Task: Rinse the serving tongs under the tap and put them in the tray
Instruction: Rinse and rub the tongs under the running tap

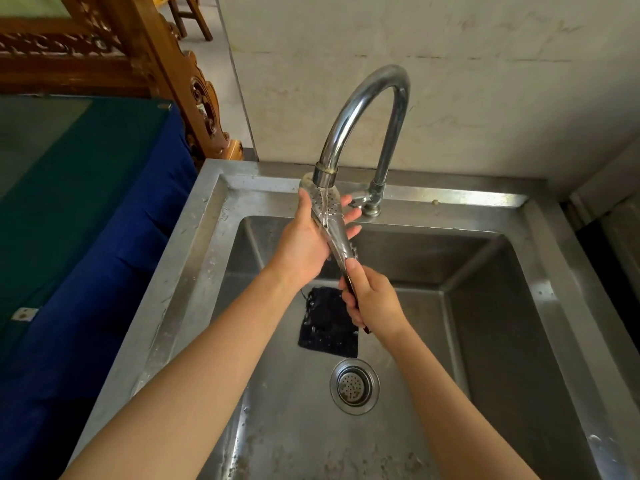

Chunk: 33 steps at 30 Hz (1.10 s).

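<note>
The metal serving tongs (333,223) point up under the spout of the curved chrome tap (367,105), and water runs down their perforated head. My right hand (372,301) grips the dark handle end at the bottom. My left hand (308,244) cups the back of the tongs' head, palm against the metal and fingers spread around it. Both hands are over the steel sink (519,306). No tray is in view.
A black scouring cloth (327,323) lies on the sink floor above the drain strainer (354,386). A table with a blue and green cover (86,220) stands to the left. Carved wooden furniture (166,64) is behind it, and a grey wall rises behind the tap.
</note>
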Each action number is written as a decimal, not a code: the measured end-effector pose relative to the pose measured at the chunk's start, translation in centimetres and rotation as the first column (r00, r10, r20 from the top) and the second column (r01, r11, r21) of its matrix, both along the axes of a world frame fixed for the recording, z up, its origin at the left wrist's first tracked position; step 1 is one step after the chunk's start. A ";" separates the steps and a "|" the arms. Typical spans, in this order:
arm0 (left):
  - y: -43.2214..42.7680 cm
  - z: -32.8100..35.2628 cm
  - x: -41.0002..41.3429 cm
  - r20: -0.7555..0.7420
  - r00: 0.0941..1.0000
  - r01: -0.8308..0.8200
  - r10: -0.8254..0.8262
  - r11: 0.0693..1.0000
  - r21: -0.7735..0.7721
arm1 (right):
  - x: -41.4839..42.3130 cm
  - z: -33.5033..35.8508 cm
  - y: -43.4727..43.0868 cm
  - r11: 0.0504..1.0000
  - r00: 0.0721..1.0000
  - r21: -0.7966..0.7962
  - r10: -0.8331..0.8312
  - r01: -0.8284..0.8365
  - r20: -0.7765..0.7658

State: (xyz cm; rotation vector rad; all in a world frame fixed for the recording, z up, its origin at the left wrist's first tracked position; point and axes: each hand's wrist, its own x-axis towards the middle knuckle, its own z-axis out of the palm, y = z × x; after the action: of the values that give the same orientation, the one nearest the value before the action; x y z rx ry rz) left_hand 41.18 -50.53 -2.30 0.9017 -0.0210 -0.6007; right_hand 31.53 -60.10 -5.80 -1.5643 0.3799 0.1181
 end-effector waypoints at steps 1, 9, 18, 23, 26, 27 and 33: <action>0.2 -0.1 0.0 0.003 1.000 0.006 -0.006 1.000 -0.004 | 0.0 -0.1 0.1 1.000 1.000 -0.012 0.000 0.000 0.003; 0.9 -1.3 -1.0 0.114 0.992 -0.064 0.055 0.995 0.074 | -1.8 -2.8 1.0 0.979 0.998 -0.192 -0.062 0.061 0.003; -0.1 -1.0 -0.3 0.027 0.982 -0.186 0.189 0.917 0.352 | -3.5 -4.8 2.5 0.944 0.999 -0.326 -0.047 0.047 0.006; 0.1 -1.7 -0.5 0.092 0.996 -0.008 0.021 0.990 -0.137 | -2.9 -4.1 2.4 0.975 0.993 -0.190 -0.108 0.115 0.048; 0.0 -1.3 -0.8 -0.010 0.996 0.082 -0.085 0.978 -0.191 | -3.4 -4.1 2.3 0.993 0.996 -0.098 -0.056 0.062 0.063; -0.2 -1.2 -0.9 -0.026 0.992 0.118 -0.123 0.981 -0.154 | -3.6 -4.2 2.3 0.997 0.997 -0.064 -0.049 0.052 0.054; -2.6 -1.1 -1.5 0.219 0.931 -0.356 0.291 0.852 0.382 | -3.0 -4.2 2.5 0.977 0.990 -0.165 -0.129 0.137 0.057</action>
State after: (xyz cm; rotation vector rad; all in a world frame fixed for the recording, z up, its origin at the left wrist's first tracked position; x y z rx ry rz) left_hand 39.66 -53.12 -3.40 1.3357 0.1249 -0.2137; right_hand 28.49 -57.59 -9.96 -1.6996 0.4672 -0.0556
